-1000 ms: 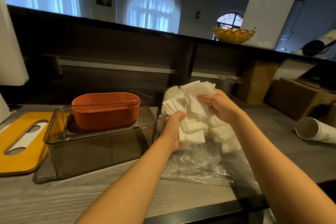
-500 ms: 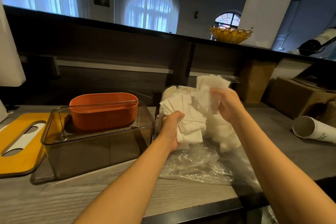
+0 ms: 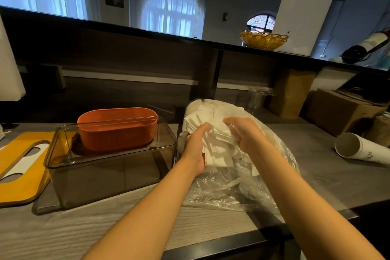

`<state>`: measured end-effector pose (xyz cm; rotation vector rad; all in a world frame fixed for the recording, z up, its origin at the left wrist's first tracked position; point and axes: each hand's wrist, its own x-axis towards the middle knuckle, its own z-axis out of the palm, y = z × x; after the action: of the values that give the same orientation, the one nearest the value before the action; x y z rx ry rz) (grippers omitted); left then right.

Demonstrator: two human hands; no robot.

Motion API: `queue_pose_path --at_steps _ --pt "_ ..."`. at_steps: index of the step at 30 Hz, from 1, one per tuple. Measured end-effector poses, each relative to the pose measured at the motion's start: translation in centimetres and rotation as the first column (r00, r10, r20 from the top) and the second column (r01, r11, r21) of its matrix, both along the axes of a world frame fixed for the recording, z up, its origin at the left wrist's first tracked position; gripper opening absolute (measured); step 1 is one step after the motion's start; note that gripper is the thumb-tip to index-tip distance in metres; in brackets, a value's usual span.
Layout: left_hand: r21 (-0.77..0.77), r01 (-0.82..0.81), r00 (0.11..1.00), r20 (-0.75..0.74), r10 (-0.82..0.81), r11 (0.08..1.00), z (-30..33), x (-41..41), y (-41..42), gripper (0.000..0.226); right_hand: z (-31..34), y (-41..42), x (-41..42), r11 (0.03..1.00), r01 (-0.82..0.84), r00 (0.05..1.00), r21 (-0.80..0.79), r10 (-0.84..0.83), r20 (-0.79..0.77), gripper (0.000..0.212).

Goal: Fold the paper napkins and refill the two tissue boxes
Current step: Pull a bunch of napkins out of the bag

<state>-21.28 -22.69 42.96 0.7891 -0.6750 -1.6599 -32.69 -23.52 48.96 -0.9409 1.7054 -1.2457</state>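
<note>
Roughly left to right: yellow lid (image 3: 20, 167) with a slotted white insert lies flat at lower left on the grey woodgrain tabletop (image 3: 126, 228). Next, smoky clear tissue box (image 3: 109, 167), rectangular, hard plastic, open-topped; behind it the orange oval tissue box (image 3: 117, 131), matte. Both look unfilled. Centre frame, left hand (image 3: 197, 145) has a grip curled round a fanned stack of white paper napkins (image 3: 213, 145), thin and soft. Right hand (image 3: 244, 133) reaches into the crinkly clear plastic bag (image 3: 242, 188), fingers curled at the napkins; exact hold unclear, probably pinching. Best practice: square the stack edges before folding, keep the bag from snagging. Cardboard tube (image 3: 358, 149) lies at right.
</note>
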Motion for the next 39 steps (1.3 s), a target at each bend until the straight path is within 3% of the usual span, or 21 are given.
queue_pose_path --at_steps 2,5,8,12,15,19,21,25,30,35,39 --pt "0.014 -0.04 0.999 0.026 0.039 0.999 -0.1 -0.2 -0.2 0.029 0.0 -0.2 0.0 1.0 0.002 0.999 0.019 -0.002 -0.034 0.036" --pt "0.019 -0.066 0.996 0.054 0.065 0.998 -0.3 -0.5 -0.4 0.036 0.8 0.4 0.0 0.999 -0.03 0.995 0.043 0.034 -0.096 0.027" --pt "0.009 -0.041 0.998 0.054 0.041 0.999 -0.4 -0.5 -0.7 0.035 1.3 0.6 -0.3 0.992 -0.048 0.975 0.113 0.072 -0.213 0.038" --pt "0.005 -0.017 0.999 0.043 0.017 1.0 -0.4 -0.5 -0.8 0.03 1.4 0.7 -0.4 0.989 -0.049 0.973 0.139 0.078 -0.216 0.046" --pt "0.023 -0.012 1.0 0.003 0.012 1.0 -0.4 -0.4 -0.9 0.027 1.2 0.9 -1.0 0.996 -0.03 0.983 0.08 0.044 -0.179 0.047" --pt "0.024 -0.002 0.998 -0.066 0.004 1.0 -0.6 -0.2 -1.0 0.024 2.0 1.7 -2.5 0.998 -0.018 0.991 -0.053 0.011 -0.134 0.017" --pt "0.029 0.014 0.996 -0.089 -0.012 0.999 -0.6 -0.1 -0.9 0.026 2.9 2.3 -3.2 0.987 -0.044 0.992 -0.153 0.025 -0.124 0.016" --pt "0.006 0.039 0.992 -0.119 -0.038 0.999 -0.5 0.0 -0.8 0.022 4.2 2.7 -3.9 0.932 -0.218 0.975 -0.289 0.197 -0.101 0.029" --pt "-0.006 0.067 0.991 -0.112 -0.067 0.998 -1.0 0.3 -1.1 0.059 3.7 2.4 -2.2 0.858 -0.435 0.898 -0.274 0.435 -0.062 0.026" --pt "-0.021 0.052 0.995 -0.079 -0.053 0.998 -0.8 0.2 -0.9 0.065 0.6 1.0 -0.2 0.918 -0.388 0.89 -0.087 0.348 -0.293 0.046" --pt "-0.069 0.092 0.996 -0.006 -0.093 0.993 -0.5 0.3 -0.6 0.042 0.3 0.7 0.0 0.93 -0.288 0.934 -0.229 0.219 -0.284 0.045"
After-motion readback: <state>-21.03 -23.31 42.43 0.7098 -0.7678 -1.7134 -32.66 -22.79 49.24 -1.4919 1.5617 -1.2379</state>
